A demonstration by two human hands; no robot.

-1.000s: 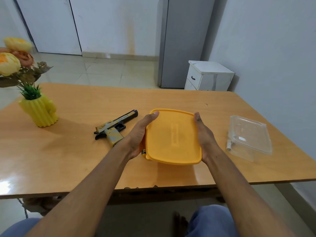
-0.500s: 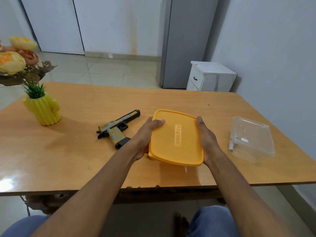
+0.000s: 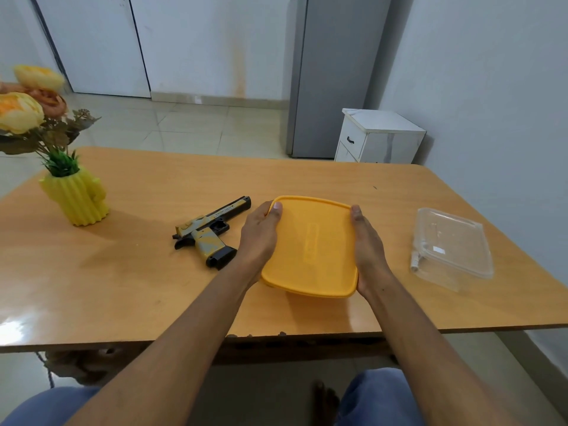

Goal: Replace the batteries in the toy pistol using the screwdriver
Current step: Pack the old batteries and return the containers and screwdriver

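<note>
While forearms reach forward, hands [image 3: 259, 238] [image 3: 367, 241] clasp yellow box [image 3: 310, 245] sides

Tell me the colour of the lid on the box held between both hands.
Yellow-orange lid, plain, seen clearly in the head view.

Grey-and-yellow camouflage plastic toy pistol [image 3: 212, 230], black magazine base: lying flat on its side on the wooden table [image 3: 138, 272], barrel pointing away and right, grip toward the person.

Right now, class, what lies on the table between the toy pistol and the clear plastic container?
In the head view, the yellow-lidded box, held by both hands, lies between the toy pistol and the clear plastic container.
</note>
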